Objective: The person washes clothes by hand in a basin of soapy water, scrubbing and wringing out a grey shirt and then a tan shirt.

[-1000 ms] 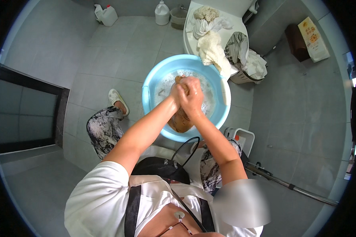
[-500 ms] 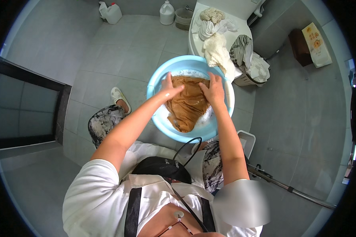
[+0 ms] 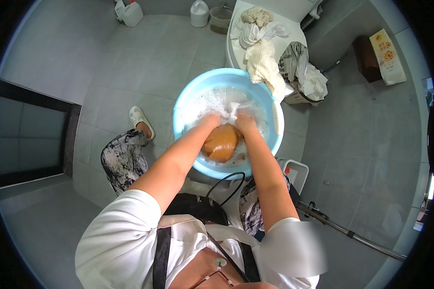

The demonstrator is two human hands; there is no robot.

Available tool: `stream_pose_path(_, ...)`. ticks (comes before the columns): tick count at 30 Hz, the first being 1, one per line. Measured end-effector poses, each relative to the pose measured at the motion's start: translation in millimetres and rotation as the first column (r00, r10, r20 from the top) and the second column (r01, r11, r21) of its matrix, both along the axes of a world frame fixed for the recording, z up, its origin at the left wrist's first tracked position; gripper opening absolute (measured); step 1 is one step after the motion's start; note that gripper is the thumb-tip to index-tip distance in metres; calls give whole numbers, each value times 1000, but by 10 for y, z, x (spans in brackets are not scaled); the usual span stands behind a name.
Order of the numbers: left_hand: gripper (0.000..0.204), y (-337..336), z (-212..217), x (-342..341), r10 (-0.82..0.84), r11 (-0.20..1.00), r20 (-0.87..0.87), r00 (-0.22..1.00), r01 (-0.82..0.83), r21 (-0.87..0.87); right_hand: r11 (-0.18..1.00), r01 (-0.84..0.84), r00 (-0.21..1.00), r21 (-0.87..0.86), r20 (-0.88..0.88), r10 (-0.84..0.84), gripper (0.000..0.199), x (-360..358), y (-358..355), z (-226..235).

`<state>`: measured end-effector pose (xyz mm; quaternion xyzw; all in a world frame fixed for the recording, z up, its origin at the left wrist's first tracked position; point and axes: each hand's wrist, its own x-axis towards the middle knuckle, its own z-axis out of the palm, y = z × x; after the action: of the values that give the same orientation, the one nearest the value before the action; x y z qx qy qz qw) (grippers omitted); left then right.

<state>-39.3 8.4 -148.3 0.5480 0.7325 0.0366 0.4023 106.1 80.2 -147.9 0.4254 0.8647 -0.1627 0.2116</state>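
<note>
Both hands are in a round light-blue plastic basin (image 3: 205, 76), centre of frame, which holds water and white suds (image 3: 202, 100). A wet, glossy brown cloth (image 3: 222, 144) bulges above the water as a rounded mound in the lower half of the basin, between and just below the wrists.

Left hand (image 3: 212, 120): at the cloth's upper left edge, fingers hidden by foam. Right hand (image 3: 246, 122): at its upper right edge, fingers likewise covered. Grip: cannot tell for either hand whether it is clenched on the cloth or only pressing. Splashed foam stands between the hands.

Surroundings: a cream knitted garment (image 3: 262, 60) hangs from a white toilet lid (image 3: 289, 37), top centre-right, its lower end overlapping the basin rim in this view. To its right, a dark-patterned grey cloth (image 3: 292, 60) and a crumpled white cloth (image 3: 314, 83) lie together. A translucent white plastic jug (image 3: 199, 15) stands at top centre.
</note>
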Motion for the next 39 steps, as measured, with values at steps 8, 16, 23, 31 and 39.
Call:
stream_pose_path(8,26,110,401,-349,-77,993,-241,967,96,68,983,175,984,47,-37,-173,29,56,93,737)
stream_pose_path(16,40,13,929,-610,-71,990,579,813,-13,140,764,161,237,-625,-727,-644,33,487,51,1173)
stream_pose_path(23,42,-155,1158,-38,282,619,802,-527,-539,-572,542,-55,-240,-839,-516,-822,44,99,-205,1279)
stream_pose_path(31,34,-18,892,261,177,779,649,-740,-298,-552,964,185,336,190,-934,120,29,-234,-828,1537)
stream_pose_path(39,38,4,1274,487,449,413,769,-456,-657,-631,837,521,191,-168,-933,-306,19,-172,-347,1222)
